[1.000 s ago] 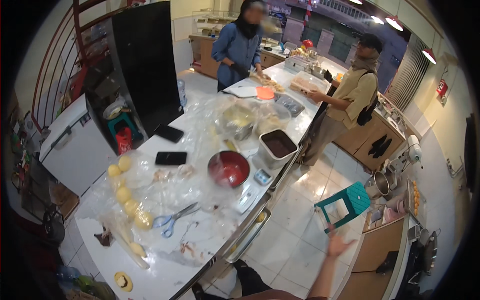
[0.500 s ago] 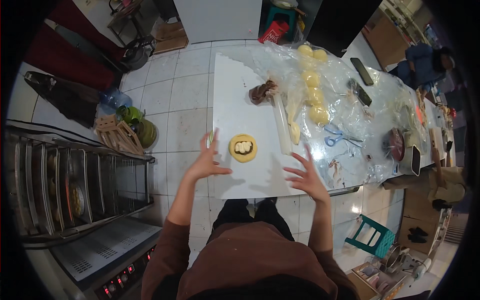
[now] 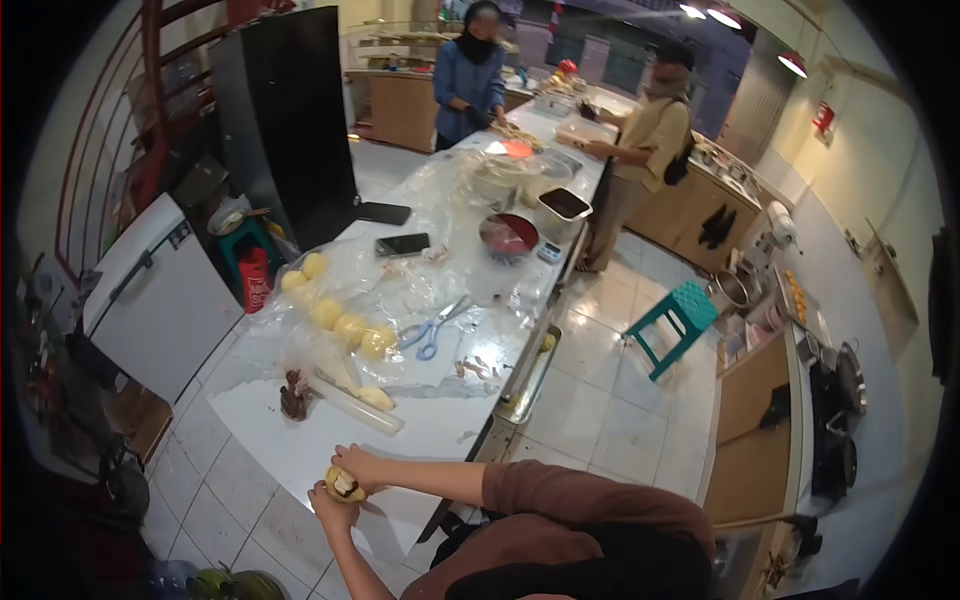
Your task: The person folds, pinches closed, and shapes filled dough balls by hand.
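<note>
At the near end of the white table, my left hand (image 3: pixel 333 510) and my right hand (image 3: pixel 361 467) close on opposite sides of a yellow dough round (image 3: pixel 343 484). Pale pieces and a dark brown filling show in its open middle, and its edges are drawn up around them. Just beyond my hands lies a whitish rolling pin (image 3: pixel 362 405), beside a bag of pale cream (image 3: pixel 376 398). A bag of dark brown filling (image 3: pixel 295 396) slumps to the left of the pin. Several yellow dough balls (image 3: pixel 349 328) rest under clear plastic farther up the table.
Blue-handled scissors (image 3: pixel 428 338), a phone (image 3: pixel 402 244), a red bowl (image 3: pixel 509 236) and a dark-filled container (image 3: pixel 565 204) stand along the table. Two people (image 3: pixel 468 80) work at its far end. A green stool (image 3: pixel 672 325) stands on the floor at right.
My hands, open on either side of the flat dough round before, have come together and taken hold of it. The view has swung up and right, bringing in the far room.
</note>
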Demonstrator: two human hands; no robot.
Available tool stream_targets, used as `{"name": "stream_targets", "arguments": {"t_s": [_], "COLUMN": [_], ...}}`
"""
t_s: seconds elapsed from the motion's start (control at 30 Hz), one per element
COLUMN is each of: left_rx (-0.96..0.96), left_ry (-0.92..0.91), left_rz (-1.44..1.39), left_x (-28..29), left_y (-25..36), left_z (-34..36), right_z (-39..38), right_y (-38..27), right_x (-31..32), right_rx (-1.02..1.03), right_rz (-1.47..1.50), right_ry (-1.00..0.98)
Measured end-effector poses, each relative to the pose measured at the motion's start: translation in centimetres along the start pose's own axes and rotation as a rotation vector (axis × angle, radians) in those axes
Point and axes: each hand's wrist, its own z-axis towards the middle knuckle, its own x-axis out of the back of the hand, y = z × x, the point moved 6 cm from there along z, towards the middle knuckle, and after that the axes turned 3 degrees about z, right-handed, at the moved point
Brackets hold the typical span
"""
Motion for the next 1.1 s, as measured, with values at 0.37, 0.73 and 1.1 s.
{"name": "stream_targets", "arguments": {"t_s": [0.37,0.73,1.1], "left_rx": [-0.093,0.006,-0.012], "left_ry": [-0.049,-0.074,-0.353], "left_rz": [-0.178,-0.250,-0.731], "left_x": [0.1,1.2,-1.6], "left_y": [-0.9,-1.6,-0.4], "left_z": [0.5,1.1,-0.1], "right_z": [-0.9,-1.8,-4.8], "right_y": [-0.1,-0.4,1.5], "right_x": [1.5,3.2,3.8], "right_rx": [0.030,0.038,0.029], "right_rz": [0.102,0.276,0.326], "right_ry": [0.045,0.178,0.204]}}
